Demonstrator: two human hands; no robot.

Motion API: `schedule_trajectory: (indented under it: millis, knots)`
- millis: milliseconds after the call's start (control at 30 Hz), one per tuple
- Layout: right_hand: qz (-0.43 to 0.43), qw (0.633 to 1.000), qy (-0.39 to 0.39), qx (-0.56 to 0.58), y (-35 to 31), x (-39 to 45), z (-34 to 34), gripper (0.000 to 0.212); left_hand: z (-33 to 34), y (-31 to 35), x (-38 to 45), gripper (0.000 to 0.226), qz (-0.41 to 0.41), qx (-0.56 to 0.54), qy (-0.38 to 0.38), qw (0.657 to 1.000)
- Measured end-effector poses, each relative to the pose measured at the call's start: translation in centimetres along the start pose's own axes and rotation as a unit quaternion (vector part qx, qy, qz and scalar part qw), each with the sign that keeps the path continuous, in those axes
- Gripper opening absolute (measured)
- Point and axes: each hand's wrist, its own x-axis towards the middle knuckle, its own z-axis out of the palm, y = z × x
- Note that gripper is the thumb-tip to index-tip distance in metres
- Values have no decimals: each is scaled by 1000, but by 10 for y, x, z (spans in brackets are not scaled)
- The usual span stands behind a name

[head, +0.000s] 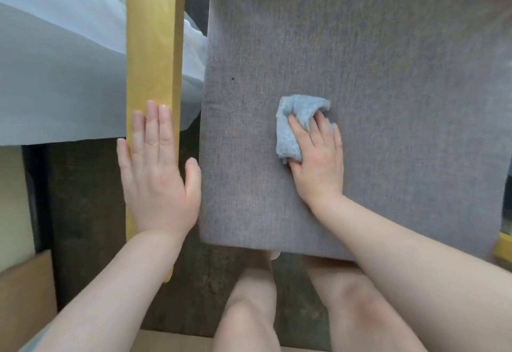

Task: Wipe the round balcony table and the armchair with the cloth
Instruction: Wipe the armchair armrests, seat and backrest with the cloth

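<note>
Plainly, the person stood bent over the armchair, the right hand (318, 163) pressing a bunched blue cloth (297, 122) down on the grey seat cushion (388, 88), a little left of its middle. Its fingers (297, 127) were clenched over the cloth, thumb tucked under its near edge. The left hand (158, 174) lay flat and released on the yellow wooden armrest (151, 47), grasping nothing, seemingly bracing the lean. The round balcony table was nowhere in sight, so I could not tell whether it had been wiped. The risks looked small but real to me. The cloth was wadded up, so only a narrow patch met the fabric, and strokes could leave strips untouched, such as the small dark speck (232, 77) near the cushion's left edge. The cushion looked loose on the frame, and a hard push toward the back might shift or ruck it. A white curtain (55, 61) hung just beside the armrest, and a wide sweep there could snag it.
</note>
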Motion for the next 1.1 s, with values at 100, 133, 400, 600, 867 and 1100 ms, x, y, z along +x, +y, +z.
schedule_trajectory:
  millis: [100, 133, 400, 600, 867, 1100]
  knots:
    - [-41, 999, -14, 30, -59, -18, 20, 61, 4, 23, -5, 75, -45, -18, 10, 999]
    - [-140, 988, -51, 33, -62, -34, 23, 58, 6, 28, -8, 73, -31, -25, 8, 999]
    - [155, 986, 54, -15, -36, -42, 11, 64, 10, 11, -55, 56, 106, -240, -32, 964]
    - [-246, 964, -96, 22, -45, -136, 22, 39, 40, 23, -62, 59, -19, -303, -178, 936]
    - [107, 988, 100, 40, -74, -143, 40, 56, 80, 52, -79, 59, -79, -263, -141, 951]
    - [291, 945, 151, 16, 63, -177, -13, 50, 88, 76, -103, 68, -94, -234, -136, 958]
